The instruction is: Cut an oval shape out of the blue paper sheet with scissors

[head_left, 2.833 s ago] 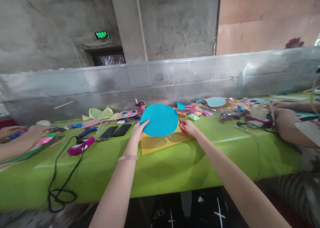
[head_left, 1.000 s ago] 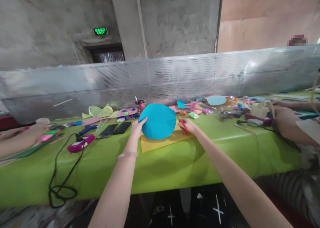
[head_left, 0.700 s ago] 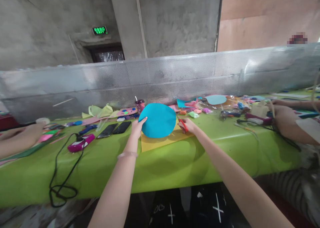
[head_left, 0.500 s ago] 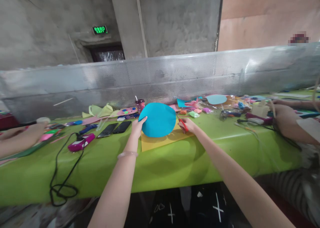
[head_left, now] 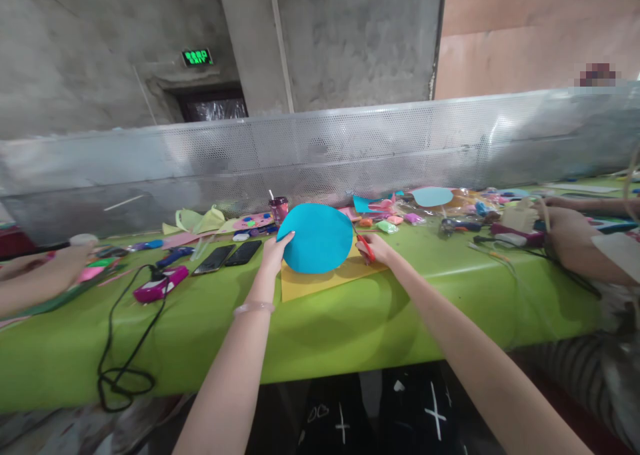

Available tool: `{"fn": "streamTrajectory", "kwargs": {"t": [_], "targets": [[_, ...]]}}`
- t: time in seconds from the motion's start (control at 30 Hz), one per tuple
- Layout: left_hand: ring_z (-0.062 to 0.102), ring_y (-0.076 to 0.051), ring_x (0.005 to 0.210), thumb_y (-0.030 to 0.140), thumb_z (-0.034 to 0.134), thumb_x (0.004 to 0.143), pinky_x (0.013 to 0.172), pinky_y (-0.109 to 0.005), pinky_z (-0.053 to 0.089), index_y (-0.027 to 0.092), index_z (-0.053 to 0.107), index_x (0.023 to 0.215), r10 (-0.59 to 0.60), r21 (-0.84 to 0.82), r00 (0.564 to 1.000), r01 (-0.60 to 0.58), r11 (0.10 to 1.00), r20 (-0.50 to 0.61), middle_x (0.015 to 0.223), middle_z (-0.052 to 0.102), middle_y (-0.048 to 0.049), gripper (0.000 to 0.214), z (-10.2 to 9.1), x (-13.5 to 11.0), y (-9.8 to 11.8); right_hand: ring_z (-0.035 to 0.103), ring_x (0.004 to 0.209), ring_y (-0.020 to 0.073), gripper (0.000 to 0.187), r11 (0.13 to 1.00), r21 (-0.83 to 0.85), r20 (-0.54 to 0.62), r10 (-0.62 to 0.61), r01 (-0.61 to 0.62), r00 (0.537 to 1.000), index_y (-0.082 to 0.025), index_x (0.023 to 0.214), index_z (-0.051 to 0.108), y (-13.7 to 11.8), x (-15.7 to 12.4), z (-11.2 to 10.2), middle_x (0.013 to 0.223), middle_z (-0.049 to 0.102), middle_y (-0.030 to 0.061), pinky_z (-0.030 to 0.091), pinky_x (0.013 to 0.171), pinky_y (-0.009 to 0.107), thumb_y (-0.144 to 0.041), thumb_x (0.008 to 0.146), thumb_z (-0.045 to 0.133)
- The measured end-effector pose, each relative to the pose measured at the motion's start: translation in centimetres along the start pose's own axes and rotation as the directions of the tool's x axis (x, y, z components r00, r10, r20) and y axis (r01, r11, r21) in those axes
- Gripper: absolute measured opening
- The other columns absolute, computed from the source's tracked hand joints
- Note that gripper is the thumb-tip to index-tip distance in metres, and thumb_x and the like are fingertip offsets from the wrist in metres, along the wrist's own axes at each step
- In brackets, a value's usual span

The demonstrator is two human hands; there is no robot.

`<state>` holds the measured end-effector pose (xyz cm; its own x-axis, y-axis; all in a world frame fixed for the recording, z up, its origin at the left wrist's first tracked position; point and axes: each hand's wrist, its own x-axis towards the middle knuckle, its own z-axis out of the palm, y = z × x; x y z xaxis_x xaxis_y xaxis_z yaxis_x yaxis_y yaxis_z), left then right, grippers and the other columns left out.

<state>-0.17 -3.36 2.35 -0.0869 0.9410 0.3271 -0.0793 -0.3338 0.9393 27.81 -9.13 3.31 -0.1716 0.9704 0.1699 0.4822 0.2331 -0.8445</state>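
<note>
My left hand [head_left: 274,254] pinches the left edge of a round blue paper disc [head_left: 317,238] and holds it tilted up above a yellow sheet [head_left: 313,281] lying on the green table [head_left: 320,322]. My right hand [head_left: 376,247] is closed on red-handled scissors [head_left: 363,245], whose blades meet the disc's right edge. A pale bracelet sits on my left wrist.
Two black phones [head_left: 228,256], a magenta glue gun [head_left: 154,288] with a looping black cable, paper scraps and a small cup [head_left: 279,210] lie behind. Another person's hands work at the left [head_left: 45,272] and right [head_left: 565,235]. A perforated metal barrier [head_left: 350,148] backs the table.
The disc has been turned slightly in my left hand and the scissors have stayed at its right edge. The view has shifted a little.
</note>
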Motion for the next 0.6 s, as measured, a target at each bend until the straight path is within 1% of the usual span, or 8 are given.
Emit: {"fn": "streamTrajectory", "kwargs": {"t": [0.27,0.6], "targets": [[0.056,-0.019,0.092,0.028,0.052,0.084,0.077,-0.04,0.048,0.014,0.052,0.107,-0.015,-0.009,1.0,0.015,1.0,0.005,0.108,0.055,-0.0078,0.028,0.06,0.11,0.01,0.05,0.052,0.0058,0.023,1.0,-0.022,-0.004,0.016,-0.016,1.0,-0.01,0.088,0.055,-0.09,0.02,-0.03,0.07,0.054,-0.0016,0.044,0.047,0.019,-0.032,0.088,0.046],[0.056,-0.019,0.09,0.029,0.051,0.084,0.076,-0.039,0.048,0.014,0.052,0.107,-0.048,-0.002,0.999,0.048,0.999,0.014,0.107,0.055,-0.0077,0.028,0.0,0.18,-0.07,0.05,0.051,0.0056,0.023,0.999,-0.048,-0.018,0.015,-0.015,1.0,-0.01,0.087,0.055,0.38,0.23,-0.17,0.068,0.054,-0.002,0.044,0.046,0.019,-0.032,0.088,0.046]]}}
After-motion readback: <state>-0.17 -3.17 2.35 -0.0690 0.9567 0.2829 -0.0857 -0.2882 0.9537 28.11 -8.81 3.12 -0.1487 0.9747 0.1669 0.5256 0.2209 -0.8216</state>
